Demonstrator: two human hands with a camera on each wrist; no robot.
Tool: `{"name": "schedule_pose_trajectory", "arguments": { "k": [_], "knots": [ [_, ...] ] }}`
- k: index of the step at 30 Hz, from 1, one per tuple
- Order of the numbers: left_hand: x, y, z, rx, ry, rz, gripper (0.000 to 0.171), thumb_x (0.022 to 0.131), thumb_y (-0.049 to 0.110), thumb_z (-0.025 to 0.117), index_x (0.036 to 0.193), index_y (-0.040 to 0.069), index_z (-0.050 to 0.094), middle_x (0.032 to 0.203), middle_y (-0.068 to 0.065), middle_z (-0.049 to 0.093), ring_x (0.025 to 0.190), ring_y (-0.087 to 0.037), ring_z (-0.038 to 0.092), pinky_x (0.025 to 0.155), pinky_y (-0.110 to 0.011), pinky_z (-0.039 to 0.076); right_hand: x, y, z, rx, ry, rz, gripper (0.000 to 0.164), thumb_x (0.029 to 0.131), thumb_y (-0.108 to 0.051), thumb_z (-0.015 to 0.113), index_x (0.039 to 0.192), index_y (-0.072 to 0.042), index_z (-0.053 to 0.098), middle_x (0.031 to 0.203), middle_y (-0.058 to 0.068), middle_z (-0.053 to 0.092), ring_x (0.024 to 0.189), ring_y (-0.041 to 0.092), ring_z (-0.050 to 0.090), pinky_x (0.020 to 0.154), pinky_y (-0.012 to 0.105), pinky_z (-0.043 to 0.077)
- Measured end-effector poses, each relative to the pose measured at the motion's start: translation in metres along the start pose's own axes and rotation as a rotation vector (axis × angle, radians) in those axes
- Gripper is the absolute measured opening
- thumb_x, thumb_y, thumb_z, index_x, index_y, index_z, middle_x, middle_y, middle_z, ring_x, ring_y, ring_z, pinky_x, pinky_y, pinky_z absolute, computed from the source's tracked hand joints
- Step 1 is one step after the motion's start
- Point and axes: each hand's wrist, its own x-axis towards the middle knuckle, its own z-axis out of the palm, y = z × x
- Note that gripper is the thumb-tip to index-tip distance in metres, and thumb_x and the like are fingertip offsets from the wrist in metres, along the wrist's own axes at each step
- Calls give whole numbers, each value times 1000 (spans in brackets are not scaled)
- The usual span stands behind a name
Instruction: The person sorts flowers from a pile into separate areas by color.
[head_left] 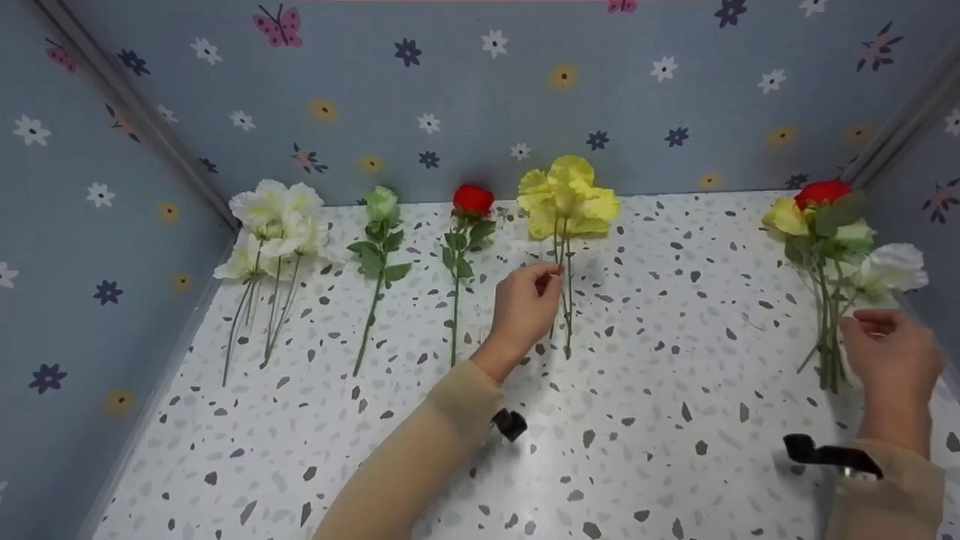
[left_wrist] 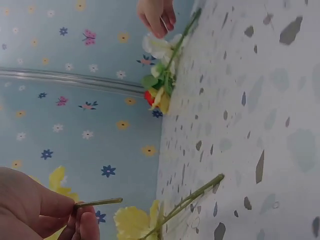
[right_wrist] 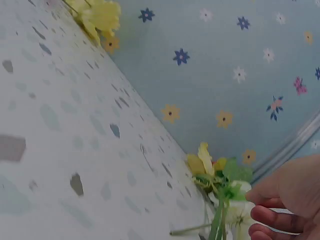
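My left hand (head_left: 527, 304) pinches a thin green stem (left_wrist: 102, 202) between thumb and fingertips, among the yellow flowers (head_left: 568, 196) near the back wall. In the left wrist view the stem's cut end sticks out past the fingers, above other yellow-flower stems (left_wrist: 200, 191) on the surface. At the far right, a mixed bunch (head_left: 829, 289) of red, yellow, green and white flowers lies with its stems toward me. Beside those stems hovers my right hand (head_left: 892, 352), fingers loosely curled; the right wrist view shows nothing between them.
A single red rose (head_left: 473, 201) and a pale green rose (head_left: 382, 204) lie left of the yellow flowers. Several white flowers (head_left: 277, 217) are at the left corner. Patterned panels (head_left: 465, 90) enclose the speckled surface (head_left: 637, 450) at the back and sides.
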Motion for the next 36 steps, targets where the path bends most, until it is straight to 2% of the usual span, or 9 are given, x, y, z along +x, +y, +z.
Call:
{"name": "schedule_pose_trajectory", "arguments": {
  "k": [3,6,9,11,16,20,26,32,36],
  "knots": [
    [16,-4,11,110,12,8,22,100,7,57,109,4,76,80,-1,66,63,-12,51,62,-26,43,3,15,0,7,-28,53,55,103,-37,46,145,-1,49,142,22,51,117,40,53,75,40,44],
    [26,-9,20,180,23,-22,23,98,6,57,84,7,75,63,2,52,55,-11,40,57,-26,36,6,23,2,18,-71,69,59,102,-39,47,147,-1,47,144,25,49,118,41,53,74,38,45],
    [30,-14,27,228,20,-46,38,95,3,56,58,12,52,52,4,31,50,-13,27,54,-29,29,10,26,5,5,-109,75,61,101,-40,47,148,-1,46,145,26,48,121,42,51,77,42,47],
    [32,-17,31,259,16,-57,45,93,2,57,53,16,40,50,5,25,49,-13,25,56,-30,36,12,27,7,-12,-112,76,61,101,-41,47,147,-1,47,144,26,49,122,42,51,79,44,47],
    [33,-22,40,350,-13,-77,47,90,2,59,52,18,36,51,5,30,52,-15,31,60,-31,44,16,29,11,-22,-101,43,60,102,-42,45,145,0,51,139,26,53,118,42,52,79,44,46],
    [33,-27,45,391,-36,-89,42,89,3,59,56,18,40,53,5,37,53,-14,37,51,-29,37,18,29,13,-26,-98,9,58,102,-41,45,140,1,56,131,24,57,110,39,55,75,39,46],
    [31,-31,47,393,-68,-90,37,89,3,57,58,16,42,53,4,36,50,-13,37,47,-28,36,18,27,15,-34,-89,1,53,102,-39,47,135,1,60,122,22,62,99,33,58,69,33,45],
    [31,-30,46,384,-94,-108,32,90,6,59,61,15,50,55,3,47,48,-12,44,45,-26,40,19,26,16,-24,-93,26,55,101,-40,46,137,1,59,123,21,61,91,27,58,64,31,46],
    [30,-31,45,398,-93,-108,32,92,9,61,63,14,49,56,3,46,49,-13,43,45,-26,39,22,26,17,-25,-93,34,59,102,-43,42,139,1,57,125,20,60,89,26,57,64,32,46]
  ]
}}
